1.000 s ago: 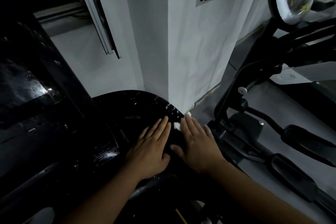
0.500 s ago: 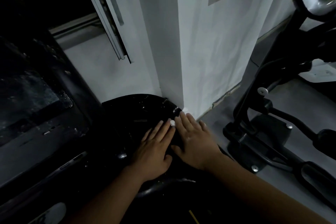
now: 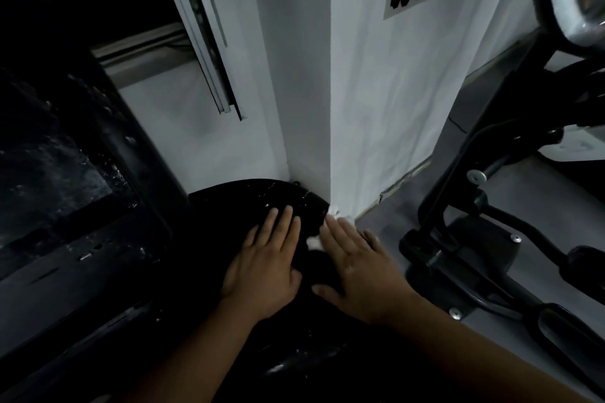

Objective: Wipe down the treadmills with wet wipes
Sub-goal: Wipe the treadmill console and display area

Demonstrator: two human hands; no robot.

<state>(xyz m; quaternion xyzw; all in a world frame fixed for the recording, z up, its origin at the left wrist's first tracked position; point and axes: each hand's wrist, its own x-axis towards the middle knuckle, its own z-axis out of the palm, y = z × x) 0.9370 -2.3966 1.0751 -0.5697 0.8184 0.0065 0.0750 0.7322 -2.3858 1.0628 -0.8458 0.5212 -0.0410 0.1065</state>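
Wet wipe (image 3: 315, 241), white and crumpled, lies pinned under our right hand (image 3: 357, 267) on the treadmill's glossy black curved cover (image 3: 262, 203), bits showing at the hand's 12 and 10 o'clock. We press that hand flat, fingers spread and straight, the wipe beneath rather than pinched. Our left hand (image 3: 265, 267) rests flat and empty just beside it at 9 o'clock. A white wall corner (image 3: 329, 108) meets the cover at 12 o'clock.
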